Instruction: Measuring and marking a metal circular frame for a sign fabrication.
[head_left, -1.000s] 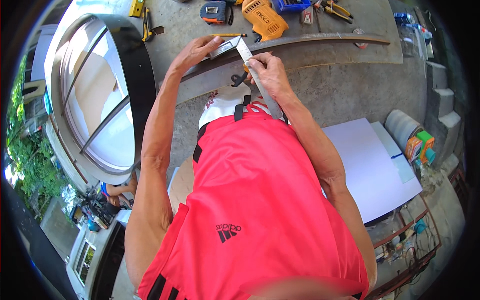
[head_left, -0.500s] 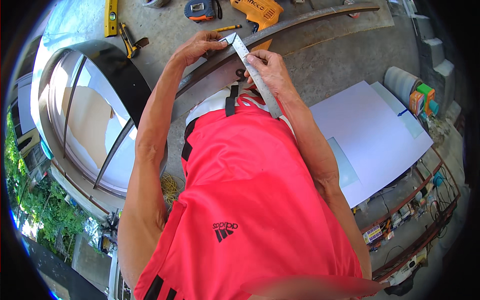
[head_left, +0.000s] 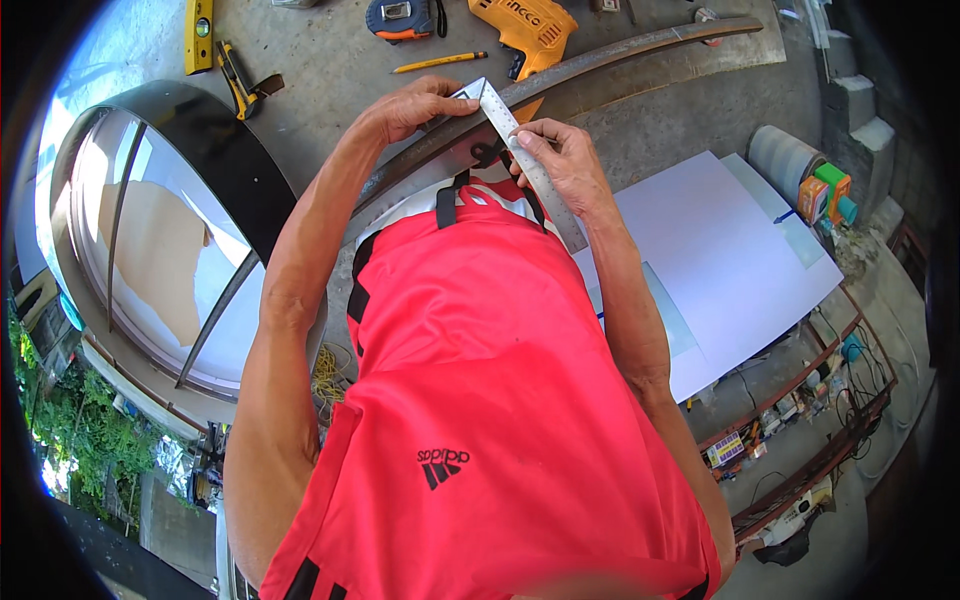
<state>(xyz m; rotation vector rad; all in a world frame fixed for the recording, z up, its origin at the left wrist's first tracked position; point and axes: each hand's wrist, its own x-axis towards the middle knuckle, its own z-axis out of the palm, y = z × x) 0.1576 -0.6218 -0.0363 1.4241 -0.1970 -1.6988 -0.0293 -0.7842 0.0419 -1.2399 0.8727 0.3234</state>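
A steel try square [head_left: 535,168] lies across a long metal bar [head_left: 600,68], its blade angled down towards my lap. My left hand [head_left: 412,108] is closed at the square's corner end, thumb and fingers pinching the stock over the bar. My right hand [head_left: 562,160] grips the blade partway along, thumb on top. Beyond the left hand lies a yellow pencil [head_left: 438,62] on the grey worktop. A yellow power tool [head_left: 525,35] sits just behind the bar, partly covered by it.
A tape measure [head_left: 398,18], a yellow spirit level [head_left: 198,38] and a utility knife [head_left: 236,82] lie on the worktop. To the left stands a large black-rimmed round frame [head_left: 215,140]. White sheets [head_left: 720,270] lie on the right, above a cluttered rack [head_left: 790,450].
The view has shifted slightly. My left hand has drawn nearer to me and right, uncovering more of the pencil. The square has moved a little right and nearer, still held by both hands.
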